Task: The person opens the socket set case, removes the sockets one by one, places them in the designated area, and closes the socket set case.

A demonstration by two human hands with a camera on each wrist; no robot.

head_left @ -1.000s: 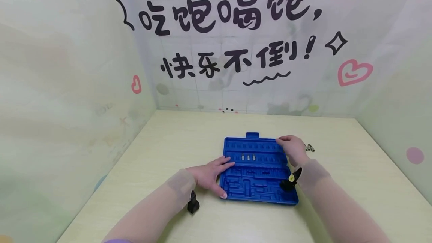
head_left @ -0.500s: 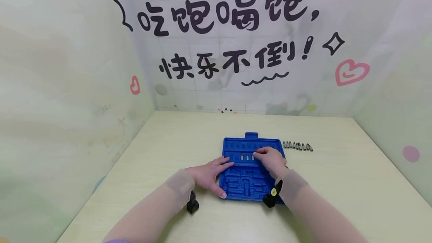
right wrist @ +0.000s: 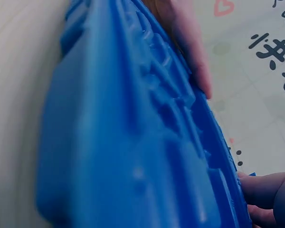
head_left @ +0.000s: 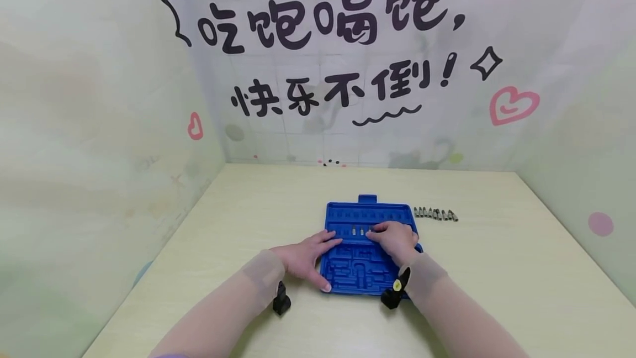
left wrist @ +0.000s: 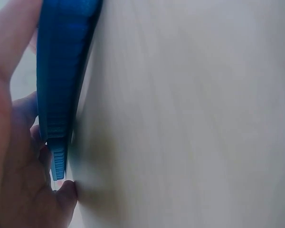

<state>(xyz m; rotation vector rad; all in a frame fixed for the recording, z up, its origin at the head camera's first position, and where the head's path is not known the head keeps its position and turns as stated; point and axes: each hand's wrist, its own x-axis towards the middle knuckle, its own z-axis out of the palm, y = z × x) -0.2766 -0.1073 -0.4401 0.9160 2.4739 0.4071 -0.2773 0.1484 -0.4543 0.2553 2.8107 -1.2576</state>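
Observation:
A blue plastic tool case lies unfolded on the table, with moulded slots inside. My left hand rests along its left side, fingers spread over the edge and thumb at the near corner. In the left wrist view, that hand lies against the case's side wall. Small metal bits stand in the case's middle row. With thumb and forefinger my right hand pinches the rightmost of them, mostly hidden by the fingertips. The right wrist view shows its fingers beyond the case rim; the bit is out of sight there.
A row of several more metal bits lies on the table behind and right of the case. A latch tab sticks out from the far edge. Printed wall sheets enclose the table's back and sides.
My right hand has come from the case's far right corner to the bits in the middle row and taken hold of the rightmost one. My left hand has stayed on the case's left side.

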